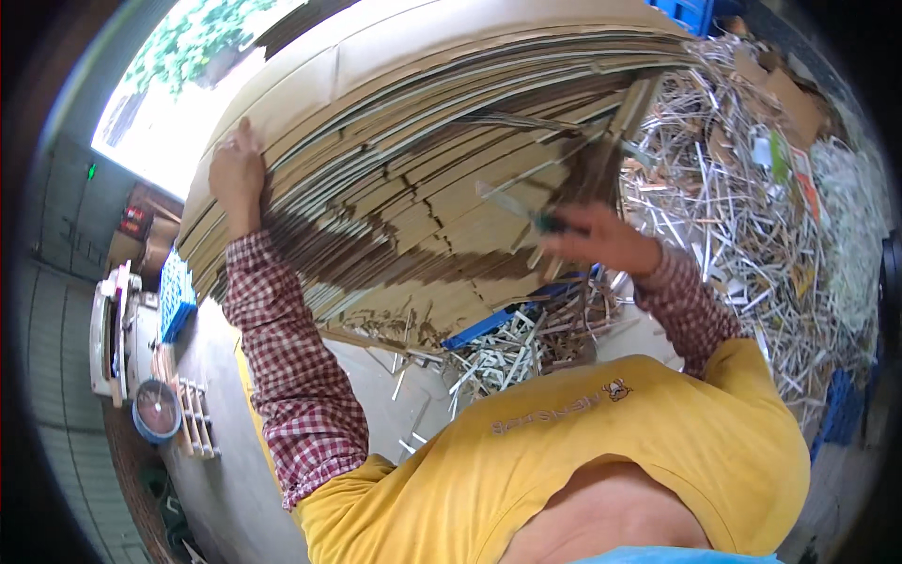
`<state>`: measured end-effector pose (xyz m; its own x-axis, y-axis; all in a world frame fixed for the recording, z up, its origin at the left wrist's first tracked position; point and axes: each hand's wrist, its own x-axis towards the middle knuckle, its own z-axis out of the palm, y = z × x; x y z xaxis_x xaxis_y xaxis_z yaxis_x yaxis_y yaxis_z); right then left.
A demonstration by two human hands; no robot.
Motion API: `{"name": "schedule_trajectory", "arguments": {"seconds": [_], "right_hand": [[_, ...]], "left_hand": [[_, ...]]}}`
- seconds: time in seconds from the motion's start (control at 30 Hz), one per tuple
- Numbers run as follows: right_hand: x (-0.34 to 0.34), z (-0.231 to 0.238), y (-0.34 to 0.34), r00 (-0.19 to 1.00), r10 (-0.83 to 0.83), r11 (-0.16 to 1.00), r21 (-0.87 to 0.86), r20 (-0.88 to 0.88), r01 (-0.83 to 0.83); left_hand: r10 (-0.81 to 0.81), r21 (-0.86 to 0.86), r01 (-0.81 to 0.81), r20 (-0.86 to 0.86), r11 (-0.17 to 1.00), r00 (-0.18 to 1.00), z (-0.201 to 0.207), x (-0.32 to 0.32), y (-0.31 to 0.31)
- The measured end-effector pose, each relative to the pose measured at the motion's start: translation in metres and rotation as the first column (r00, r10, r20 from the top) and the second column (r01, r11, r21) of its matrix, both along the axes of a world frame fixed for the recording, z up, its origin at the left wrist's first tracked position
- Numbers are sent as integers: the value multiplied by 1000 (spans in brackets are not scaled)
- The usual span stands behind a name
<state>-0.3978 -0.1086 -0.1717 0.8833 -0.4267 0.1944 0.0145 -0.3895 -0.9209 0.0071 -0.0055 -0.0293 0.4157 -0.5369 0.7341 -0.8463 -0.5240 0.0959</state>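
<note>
The left hand [238,179], fingers extended, is probably steadying the layered brown cardboard stack [451,85] beneath them; the right hand [603,239] is grasping a dark-handled tool [552,224], its pale blade [501,198] pointing beyond the fingers.

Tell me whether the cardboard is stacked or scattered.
Stacked: the cardboard lies sheet over sheet, its many edges showing as thin layers, with the left hand on it.

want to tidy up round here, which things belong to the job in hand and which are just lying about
In use:
stack of cardboard sheets, left hand on it
blurred tool in right hand

Seemingly lying about:
heaped strips at right, perhaps offcuts
blue slatted item at left
blue-rimmed round item below it
</note>
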Motion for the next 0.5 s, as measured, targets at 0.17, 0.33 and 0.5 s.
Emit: {"name": "schedule_trajectory", "arguments": {"seconds": [0.17, 0.33, 0.5], "right_hand": [[-5, 34, -53, 975, -216, 970, -120, -47, 209], [-5, -41, -13, 874, -431, 894, -29, 225, 448], [-139, -110, -9, 742, -467, 850, -12, -481, 527]], "left_hand": [[-19, -27, 17, -97, 999, 995, 1, -11, -7], [-36, -50, 32, -86, 998, 996, -2, -7, -3], [-61, -55, 58, -60, 997, 996, 7, -7, 0]]}}
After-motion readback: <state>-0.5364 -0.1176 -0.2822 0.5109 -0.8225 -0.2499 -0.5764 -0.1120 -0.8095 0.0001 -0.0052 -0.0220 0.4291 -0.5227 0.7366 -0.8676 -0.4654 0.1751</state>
